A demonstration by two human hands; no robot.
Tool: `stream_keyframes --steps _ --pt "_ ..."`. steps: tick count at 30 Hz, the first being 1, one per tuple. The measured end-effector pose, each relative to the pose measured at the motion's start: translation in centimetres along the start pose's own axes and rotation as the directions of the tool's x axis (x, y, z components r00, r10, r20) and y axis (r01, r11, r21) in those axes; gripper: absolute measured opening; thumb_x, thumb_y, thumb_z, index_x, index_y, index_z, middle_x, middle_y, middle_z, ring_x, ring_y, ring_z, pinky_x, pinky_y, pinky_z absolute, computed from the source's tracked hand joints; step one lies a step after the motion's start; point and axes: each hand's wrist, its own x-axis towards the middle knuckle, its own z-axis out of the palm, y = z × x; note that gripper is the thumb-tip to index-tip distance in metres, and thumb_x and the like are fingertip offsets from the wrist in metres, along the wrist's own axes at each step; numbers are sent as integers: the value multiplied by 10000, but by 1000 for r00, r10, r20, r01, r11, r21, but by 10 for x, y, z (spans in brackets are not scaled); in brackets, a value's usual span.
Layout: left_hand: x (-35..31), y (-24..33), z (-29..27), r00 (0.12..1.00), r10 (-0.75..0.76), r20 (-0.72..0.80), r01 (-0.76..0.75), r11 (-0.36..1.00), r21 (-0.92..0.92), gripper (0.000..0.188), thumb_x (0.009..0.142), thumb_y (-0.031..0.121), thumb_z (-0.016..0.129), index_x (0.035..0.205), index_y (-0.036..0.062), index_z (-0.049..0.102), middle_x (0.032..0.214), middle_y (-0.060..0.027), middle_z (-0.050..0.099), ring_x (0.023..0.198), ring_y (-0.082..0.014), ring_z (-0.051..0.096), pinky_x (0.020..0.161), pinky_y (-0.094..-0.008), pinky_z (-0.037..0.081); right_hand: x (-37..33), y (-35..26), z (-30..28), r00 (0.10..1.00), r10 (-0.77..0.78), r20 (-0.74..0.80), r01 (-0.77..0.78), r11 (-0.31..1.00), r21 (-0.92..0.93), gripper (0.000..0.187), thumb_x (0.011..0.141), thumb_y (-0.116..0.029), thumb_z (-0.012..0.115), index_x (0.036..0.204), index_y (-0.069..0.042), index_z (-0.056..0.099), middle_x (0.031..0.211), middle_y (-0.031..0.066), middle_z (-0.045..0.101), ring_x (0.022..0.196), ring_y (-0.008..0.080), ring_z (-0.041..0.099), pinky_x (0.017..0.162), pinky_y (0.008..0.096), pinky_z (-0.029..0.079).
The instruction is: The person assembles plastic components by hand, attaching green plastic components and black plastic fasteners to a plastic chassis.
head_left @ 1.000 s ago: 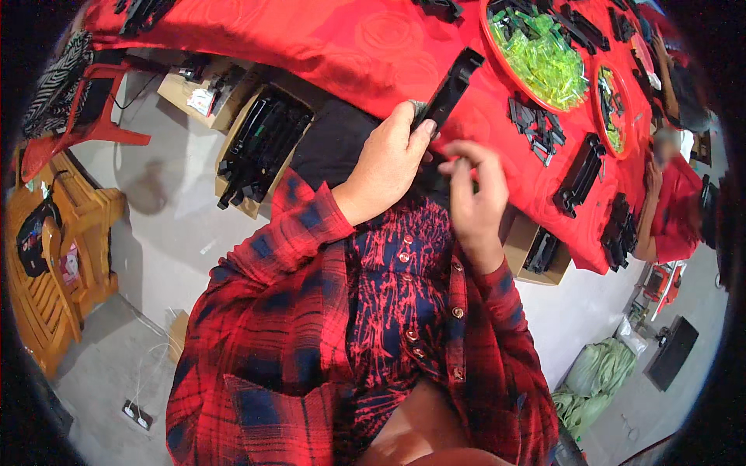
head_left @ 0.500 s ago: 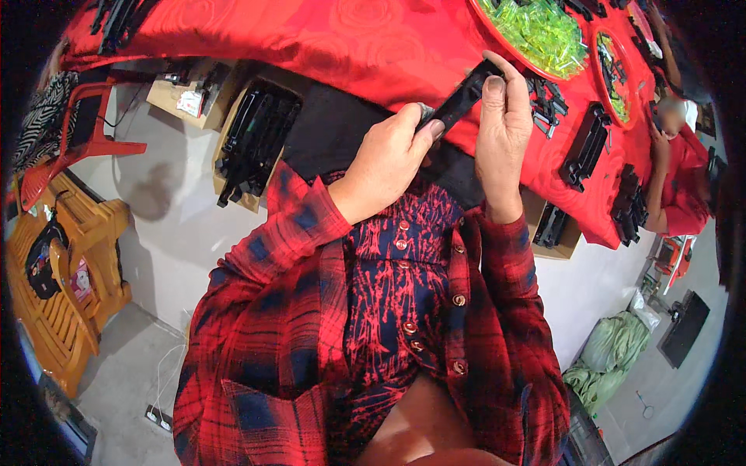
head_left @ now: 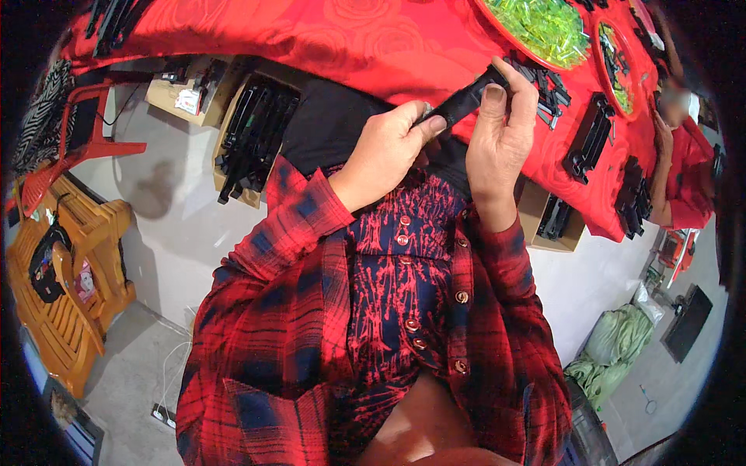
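Between my two hands, above my lap at the table's near edge, is a long black plastic part, tilted up to the right. My left hand is closed round its lower left end, with the thumb on top. At the upper right end, my right hand pinches it between thumb and forefinger, the other fingers mostly hidden. Just beyond the right hand, small black and metal pieces lie in a pile on the red tablecloth. A long black frame-like part rests farther right.
A red-rimmed tray of green-yellow transparent pieces stands at the back right, beside a smaller red tray. Cardboard boxes of black parts stand below the table edge. A person in red is at far right. A wooden chair stands left.
The black part has tipped slightly lower at its right end, and my right forefinger has bent differently over it. My left hand keeps its hold. The whole view has shifted a little.
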Motion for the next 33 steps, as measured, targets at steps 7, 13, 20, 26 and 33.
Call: stream_keyframes --steps 7,13,20,26,33 --pt "3 -4 3 999 -27 42 34 983 -178 331 979 319 636 896 -2 631 681 -39 625 594 -97 595 549 -274 472 -4 -5 -7 999 12 33 -10 998 -62 278 1047 -141 506 1275 4 573 1183 73 578 1041 139 541 920 265 444" --pt "-3 2 1 999 35 -9 -36 997 -70 352 953 335 669 864 -3 621 658 -52 606 601 -101 590 544 -284 457 -14 -16 -6 1000 -18 -1 18 998 -58 308 1048 -160 511 1289 24 564 1193 102 576 1079 158 543 941 275 440" --pt "-1 2 2 993 118 12 -118 987 110 371 980 354 619 873 -2 625 639 -85 598 595 -126 597 554 -303 465 -17 -10 -9 999 -31 -31 28 996 -86 299 1051 -137 499 1292 32 552 1104 59 547 1004 125 516 919 257 426" --pt "10 1 -10 926 -139 352 191 975 -115 310 1028 322 545 1102 25 592 880 -18 638 726 -86 597 675 -244 503 -10 1 -14 988 153 9 -153 988 35 260 1049 -122 501 1260 13 569 1005 -14 504 870 55 449 797 201 396" --pt "6 21 -30 855 -117 505 235 956 -176 257 994 134 498 1210 3 545 1033 -46 629 842 -106 603 789 -258 509 -2 0 -16 954 300 19 -295 924 242 255 1058 -175 503 1233 -15 597 926 -51 466 822 50 406 743 210 371"
